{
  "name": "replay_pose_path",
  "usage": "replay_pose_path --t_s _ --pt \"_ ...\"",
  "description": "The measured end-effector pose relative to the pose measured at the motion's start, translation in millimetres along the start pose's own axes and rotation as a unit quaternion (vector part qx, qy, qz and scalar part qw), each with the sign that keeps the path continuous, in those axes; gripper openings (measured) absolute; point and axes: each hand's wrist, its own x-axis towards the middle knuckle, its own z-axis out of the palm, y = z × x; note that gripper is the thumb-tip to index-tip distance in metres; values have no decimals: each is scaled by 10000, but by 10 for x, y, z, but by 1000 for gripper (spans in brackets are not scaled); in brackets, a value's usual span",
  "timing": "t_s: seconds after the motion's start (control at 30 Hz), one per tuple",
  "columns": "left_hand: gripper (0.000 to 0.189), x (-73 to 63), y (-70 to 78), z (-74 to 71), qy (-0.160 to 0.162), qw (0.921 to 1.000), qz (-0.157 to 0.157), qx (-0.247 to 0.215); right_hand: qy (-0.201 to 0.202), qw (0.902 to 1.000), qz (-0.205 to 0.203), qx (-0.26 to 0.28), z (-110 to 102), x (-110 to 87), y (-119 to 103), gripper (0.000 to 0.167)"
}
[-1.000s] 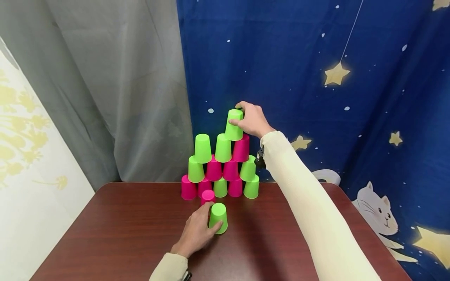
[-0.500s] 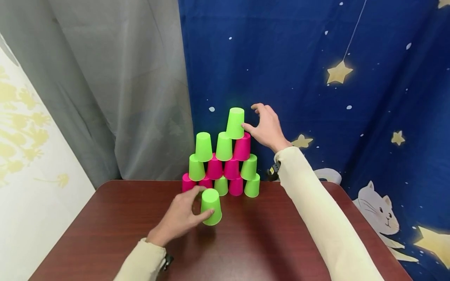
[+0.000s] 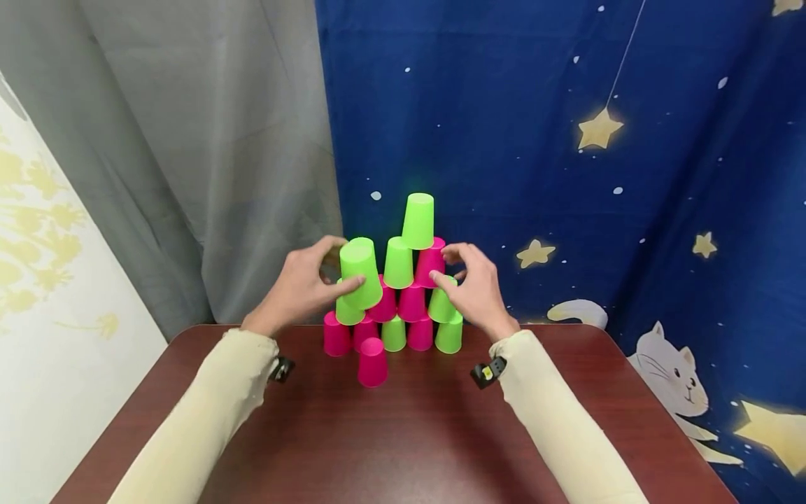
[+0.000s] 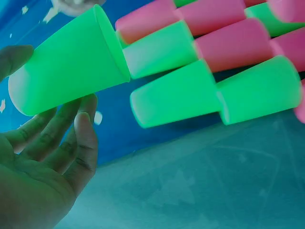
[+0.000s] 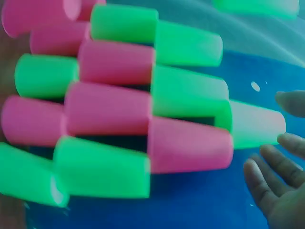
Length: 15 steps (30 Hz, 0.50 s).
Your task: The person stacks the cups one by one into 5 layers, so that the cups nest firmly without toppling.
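Note:
My left hand point(image 3: 299, 283) holds a green cup point(image 3: 357, 269) upside down by its sides, raised before the left part of a cup pyramid. In the left wrist view, this green cup point(image 4: 69, 62) sits between thumb and fingers, apart from the stacked cups. My right hand point(image 3: 475, 287) is beside the pyramid's right side with fingers loosely bent, thumb near a pink cup point(image 3: 431, 263) in the third row. A single green cup point(image 3: 418, 221) tops the pyramid, standing across a green cup point(image 3: 399, 263) and that pink one. The right wrist view shows nothing in my right hand point(image 5: 281, 186).
Pink and green upside-down cups form the lower rows, including a green cup point(image 3: 449, 333) at the bottom right. One loose pink cup point(image 3: 373, 364) stands in front on the brown table point(image 3: 371, 441). Grey and blue curtains point(image 3: 491, 126) hang behind the table.
My left hand has lifted the green cup off the loose pink one and carried it up to the pyramid's left. My right hand has let go of the top green cup and lowered.

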Motion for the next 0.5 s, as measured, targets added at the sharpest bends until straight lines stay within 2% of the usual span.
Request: replay_pose_path --t_s 0.13,0.27,0.5 --pt "58 195 2 -79 73 9997 -196 -91 -233 9991 -75 333 178 -204 -1 31" --pt "61 324 34 -97 102 9995 -266 -122 -625 9967 -55 517 367 -373 -10 29" --pt "61 510 65 -104 302 9989 -293 -183 -1650 9853 122 430 712 -593 -15 37"
